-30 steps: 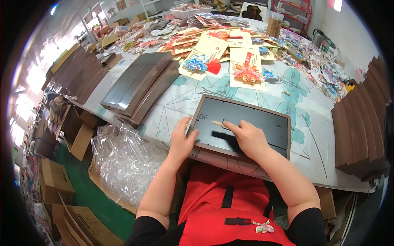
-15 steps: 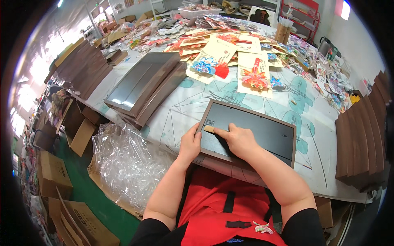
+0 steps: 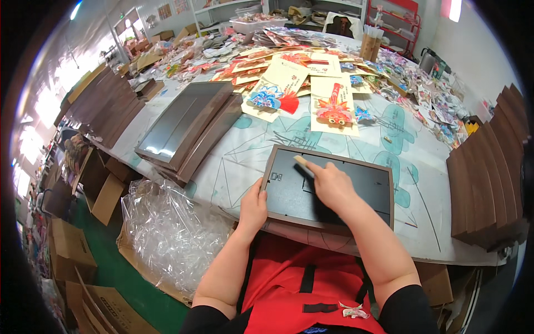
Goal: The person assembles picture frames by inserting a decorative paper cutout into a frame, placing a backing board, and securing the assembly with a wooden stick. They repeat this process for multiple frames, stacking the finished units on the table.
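A brown picture frame (image 3: pixel 328 218) lies face down on the table in front of me, its black backing board (image 3: pixel 356 192) upward. A small metal hanger (image 3: pixel 276 176) shows near the backing's left end, and small dark tabs sit along the rim. My left hand (image 3: pixel 254 207) grips the frame's left side near its lower corner, thumb on top. Over the backing, my right hand (image 3: pixel 334 186) pinches a small flat tan piece (image 3: pixel 300 160), perhaps wood. Its tip is close to the frame's far edge; whether it touches a tab I cannot tell.
Glass-fronted frames (image 3: pixel 189 119) are stacked left of me, and more brown frames stand at the right (image 3: pixel 484 178). Cream cards with fish ornaments (image 3: pixel 334 106) pile up beyond. A box of clear plastic wrap (image 3: pixel 167 234) sits at lower left, below the table edge.
My right hand has moved the tan piece from beside the metal hanger, rightward and away from me, to near the frame's far edge. My left hand still holds the frame's left side.
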The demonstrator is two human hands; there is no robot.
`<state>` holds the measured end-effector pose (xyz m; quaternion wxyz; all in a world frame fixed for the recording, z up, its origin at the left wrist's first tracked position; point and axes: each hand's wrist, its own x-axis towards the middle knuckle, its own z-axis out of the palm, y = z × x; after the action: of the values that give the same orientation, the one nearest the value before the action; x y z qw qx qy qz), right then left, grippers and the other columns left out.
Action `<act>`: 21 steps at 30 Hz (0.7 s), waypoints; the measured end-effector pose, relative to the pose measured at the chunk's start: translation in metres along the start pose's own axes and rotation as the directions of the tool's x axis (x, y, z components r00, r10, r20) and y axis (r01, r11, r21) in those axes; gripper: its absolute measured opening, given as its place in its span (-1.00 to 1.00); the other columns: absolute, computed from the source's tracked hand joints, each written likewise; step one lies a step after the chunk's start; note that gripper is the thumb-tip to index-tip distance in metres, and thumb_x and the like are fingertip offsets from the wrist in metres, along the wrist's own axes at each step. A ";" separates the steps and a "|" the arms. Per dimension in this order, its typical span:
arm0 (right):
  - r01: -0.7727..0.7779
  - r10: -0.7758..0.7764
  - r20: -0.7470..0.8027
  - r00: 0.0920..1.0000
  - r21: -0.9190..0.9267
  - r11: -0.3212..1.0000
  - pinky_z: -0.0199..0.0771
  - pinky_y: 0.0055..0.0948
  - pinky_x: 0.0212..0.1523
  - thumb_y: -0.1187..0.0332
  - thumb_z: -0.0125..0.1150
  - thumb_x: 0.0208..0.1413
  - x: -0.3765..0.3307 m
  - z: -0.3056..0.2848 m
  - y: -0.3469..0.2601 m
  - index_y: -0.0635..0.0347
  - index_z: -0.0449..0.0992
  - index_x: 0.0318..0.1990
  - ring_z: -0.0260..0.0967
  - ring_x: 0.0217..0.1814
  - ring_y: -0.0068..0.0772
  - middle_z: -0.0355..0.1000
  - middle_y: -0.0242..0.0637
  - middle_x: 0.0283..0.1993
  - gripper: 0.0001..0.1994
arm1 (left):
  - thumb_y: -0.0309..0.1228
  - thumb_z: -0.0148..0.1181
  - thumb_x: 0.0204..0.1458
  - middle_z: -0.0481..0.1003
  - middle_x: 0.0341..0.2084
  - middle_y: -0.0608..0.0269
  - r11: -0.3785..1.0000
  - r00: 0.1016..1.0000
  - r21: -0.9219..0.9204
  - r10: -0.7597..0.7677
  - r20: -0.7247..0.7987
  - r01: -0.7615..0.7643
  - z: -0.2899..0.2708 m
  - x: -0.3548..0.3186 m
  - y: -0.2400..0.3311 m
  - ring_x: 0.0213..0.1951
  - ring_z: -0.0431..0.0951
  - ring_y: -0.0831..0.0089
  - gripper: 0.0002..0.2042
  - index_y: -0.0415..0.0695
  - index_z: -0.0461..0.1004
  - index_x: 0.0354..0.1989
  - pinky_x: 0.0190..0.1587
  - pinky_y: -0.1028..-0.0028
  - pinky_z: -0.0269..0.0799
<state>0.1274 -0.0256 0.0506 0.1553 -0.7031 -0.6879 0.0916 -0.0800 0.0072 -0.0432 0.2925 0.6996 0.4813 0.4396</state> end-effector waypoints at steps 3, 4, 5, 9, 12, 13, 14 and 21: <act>-0.022 0.031 0.111 0.993 -0.085 0.996 0.44 -0.05 -0.26 0.37 -0.03 0.14 0.003 0.008 0.016 -0.12 0.35 0.15 0.42 -0.28 0.09 0.38 0.01 -0.29 -0.61 | -0.51 -0.10 0.09 0.46 -0.17 -0.26 1.000 1.000 0.008 0.006 0.001 -0.006 0.003 -0.008 0.019 -0.10 0.48 -0.05 -0.63 -0.40 0.28 0.08 -0.04 0.25 0.34; -0.026 0.035 0.104 0.994 -0.083 0.996 0.44 -0.05 -0.26 0.38 -0.03 0.14 0.003 0.011 0.017 -0.09 0.35 0.15 0.42 -0.28 0.10 0.38 0.01 -0.30 -0.61 | -0.51 -0.10 0.09 0.46 -0.18 -0.26 1.000 1.000 -0.007 0.009 0.010 -0.009 0.004 -0.009 0.023 -0.11 0.48 -0.06 -0.62 -0.41 0.27 0.09 -0.04 0.25 0.34; -0.021 0.030 0.103 0.994 -0.079 0.997 0.45 -0.05 -0.26 0.39 -0.04 0.13 0.003 0.016 0.014 -0.06 0.34 0.15 0.42 -0.29 0.10 0.39 0.02 -0.30 -0.61 | -0.51 -0.10 0.09 0.46 -0.19 -0.26 1.000 1.000 -0.018 0.005 0.012 -0.005 0.003 -0.012 0.024 -0.11 0.48 -0.07 -0.62 -0.41 0.27 0.09 -0.05 0.25 0.34; -0.038 0.041 0.058 0.997 -0.052 0.998 0.47 -0.06 -0.26 0.43 -0.03 0.10 0.006 0.022 0.005 0.03 0.32 0.16 0.44 -0.30 0.11 0.41 0.03 -0.32 -0.58 | -0.51 -0.09 0.09 0.48 -0.26 -0.23 0.998 0.998 -0.020 0.060 -0.030 -0.061 0.006 -0.013 0.010 -0.23 0.51 0.02 -0.62 -0.42 0.27 0.09 -0.13 0.30 0.36; -0.071 0.074 0.046 0.996 -0.070 0.995 0.47 -0.05 -0.25 0.45 -0.03 0.08 0.009 0.028 0.000 0.03 0.29 0.19 0.44 -0.29 0.13 0.41 0.05 -0.29 -0.54 | -0.50 -0.07 0.08 0.49 -0.30 -0.21 0.999 1.000 -0.029 0.015 0.007 -0.015 0.002 -0.013 0.015 -0.30 0.51 0.08 -0.61 -0.42 0.27 0.09 -0.18 0.33 0.37; -0.083 0.084 0.023 0.996 -0.073 0.994 0.46 -0.05 -0.25 0.45 -0.04 0.08 0.009 0.030 -0.003 0.03 0.30 0.19 0.45 -0.29 0.11 0.41 0.04 -0.30 -0.54 | -0.50 -0.06 0.08 0.49 -0.31 -0.20 0.999 1.000 -0.026 0.026 0.008 -0.026 0.001 -0.013 0.015 -0.31 0.51 0.09 -0.61 -0.42 0.28 0.09 -0.19 0.34 0.37; -0.092 0.092 0.003 0.996 -0.077 0.993 0.46 -0.05 -0.26 0.45 -0.04 0.07 0.007 0.030 -0.006 0.04 0.31 0.18 0.45 -0.29 0.09 0.42 0.03 -0.32 -0.55 | -0.50 -0.06 0.08 0.49 -0.32 -0.20 0.999 0.999 -0.022 0.034 0.006 -0.034 0.001 -0.014 0.015 -0.32 0.51 0.11 -0.61 -0.42 0.28 0.08 -0.19 0.35 0.37; 0.006 0.033 -0.072 0.997 0.489 0.872 0.45 -0.17 -0.18 0.42 -0.05 0.09 0.024 0.023 0.030 0.07 0.44 0.08 0.43 -0.16 0.08 0.48 0.07 -0.21 -0.63 | -0.49 -0.07 0.09 0.48 -0.22 -0.23 0.998 0.997 -0.053 -0.028 0.077 0.032 -0.001 -0.010 0.015 -0.19 0.51 0.05 -0.60 -0.39 0.27 0.11 -0.11 0.33 0.36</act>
<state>0.1486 0.0003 0.0206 0.3538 -0.6488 -0.6310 0.2359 -0.0765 -0.0081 -0.0332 0.3361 0.7004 0.4683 0.4209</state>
